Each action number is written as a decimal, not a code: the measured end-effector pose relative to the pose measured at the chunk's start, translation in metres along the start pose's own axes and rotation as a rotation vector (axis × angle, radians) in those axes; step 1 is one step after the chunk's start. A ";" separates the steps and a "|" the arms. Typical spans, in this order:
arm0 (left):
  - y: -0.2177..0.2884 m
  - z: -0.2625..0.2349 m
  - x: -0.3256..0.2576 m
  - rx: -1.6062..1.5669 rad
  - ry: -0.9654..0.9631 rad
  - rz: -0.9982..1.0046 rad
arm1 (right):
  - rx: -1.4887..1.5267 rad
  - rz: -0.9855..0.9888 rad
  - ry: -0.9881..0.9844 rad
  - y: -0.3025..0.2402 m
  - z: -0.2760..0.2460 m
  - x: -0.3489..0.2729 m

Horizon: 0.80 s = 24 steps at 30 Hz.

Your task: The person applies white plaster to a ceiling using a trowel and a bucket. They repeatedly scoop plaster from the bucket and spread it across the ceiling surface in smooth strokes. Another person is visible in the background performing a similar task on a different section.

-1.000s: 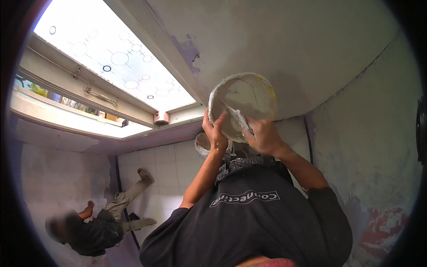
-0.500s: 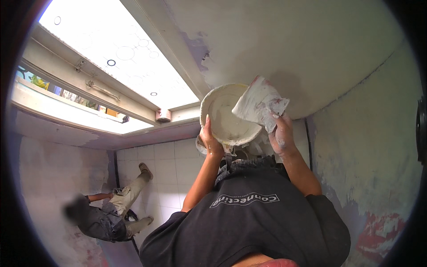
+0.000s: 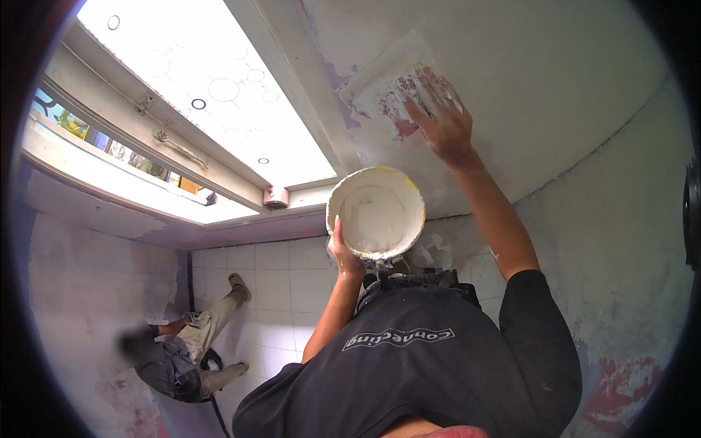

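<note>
While our left hand (image 3: 343, 252) clasps the pale bucket (image 3: 410, 212) at its left rim, thumb along the edge and the other fingers mostly hidden, our right hand (image 3: 442, 124) lays the broad scraper (image 3: 388, 82) against the wall (image 3: 555, 95), fingers spread over it. We have little room leftward: the scraper's left corner sits near the window frame (image 3: 292, 80) — only a narrow strip of wall between. Rightward, a wide stretch runs to the dark seam (image 3: 621, 133); below the scraper, we see the bucket's rim well apart.

Bright window (image 3: 219, 95) upper left; co-worker (image 3: 171, 369); tiled floor (image 3: 274, 274).
</note>
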State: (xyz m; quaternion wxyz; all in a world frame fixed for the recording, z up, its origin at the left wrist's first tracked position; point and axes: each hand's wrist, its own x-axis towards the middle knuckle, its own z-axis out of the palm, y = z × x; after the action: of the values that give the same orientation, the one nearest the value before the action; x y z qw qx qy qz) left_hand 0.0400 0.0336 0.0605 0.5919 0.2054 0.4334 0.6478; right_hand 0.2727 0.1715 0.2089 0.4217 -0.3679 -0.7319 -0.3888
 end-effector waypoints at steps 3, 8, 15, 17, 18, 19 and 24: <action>0.001 -0.004 -0.002 -0.020 0.000 -0.020 | -0.123 0.016 -0.008 0.006 0.000 -0.008; 0.001 -0.006 -0.004 -0.045 -0.012 -0.055 | -0.244 0.166 0.039 0.028 -0.012 -0.034; -0.003 -0.009 -0.002 -0.050 0.001 -0.088 | -0.315 0.440 -0.031 0.019 -0.042 -0.083; -0.004 -0.011 -0.001 -0.036 -0.003 -0.094 | -0.281 0.487 -0.025 0.014 -0.056 -0.084; -0.004 -0.012 -0.001 -0.018 -0.005 -0.098 | -0.257 0.512 -0.005 0.012 -0.064 -0.081; -0.005 -0.013 -0.001 -0.026 -0.002 -0.119 | -0.225 0.507 0.069 0.010 -0.070 -0.074; -0.007 -0.016 -0.001 0.002 0.015 -0.151 | -0.309 0.304 0.062 0.011 -0.089 0.003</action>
State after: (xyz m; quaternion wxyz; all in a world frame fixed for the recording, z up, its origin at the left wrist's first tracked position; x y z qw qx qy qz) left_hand 0.0315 0.0267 0.0467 0.6359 0.1677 0.4526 0.6022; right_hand 0.3104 0.0980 0.2449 0.4362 -0.5223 -0.5864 -0.4393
